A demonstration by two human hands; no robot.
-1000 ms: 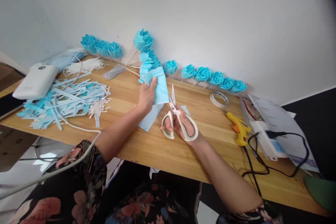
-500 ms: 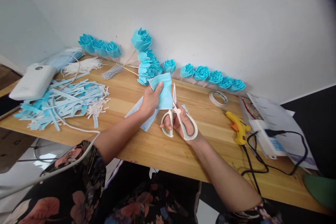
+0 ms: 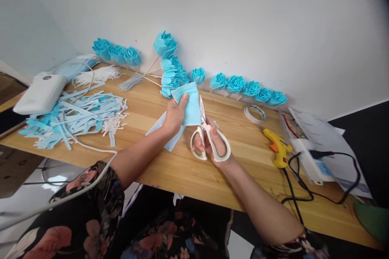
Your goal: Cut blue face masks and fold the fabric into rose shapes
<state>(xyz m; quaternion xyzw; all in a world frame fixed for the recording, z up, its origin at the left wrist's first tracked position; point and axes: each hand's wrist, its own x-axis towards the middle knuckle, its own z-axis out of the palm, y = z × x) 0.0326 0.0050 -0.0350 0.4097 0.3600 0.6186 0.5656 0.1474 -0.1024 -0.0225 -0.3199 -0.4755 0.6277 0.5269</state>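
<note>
Sheet (image 3: 192, 108) pinched in left fingers (image 3: 184, 99), scissors (image 3: 204, 124) in curled right fingers (image 3: 198, 142), wooden tabletop (image 3: 197, 176), wall (image 3: 243, 20).

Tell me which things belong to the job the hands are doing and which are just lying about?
Seem to belong:
- white-handled scissors, in the right hand
- blue mask-like sheet, in the left hand

Probably just lying about for now:
- white power bank
- yellow glue gun
- tape roll
- printed paper
</note>
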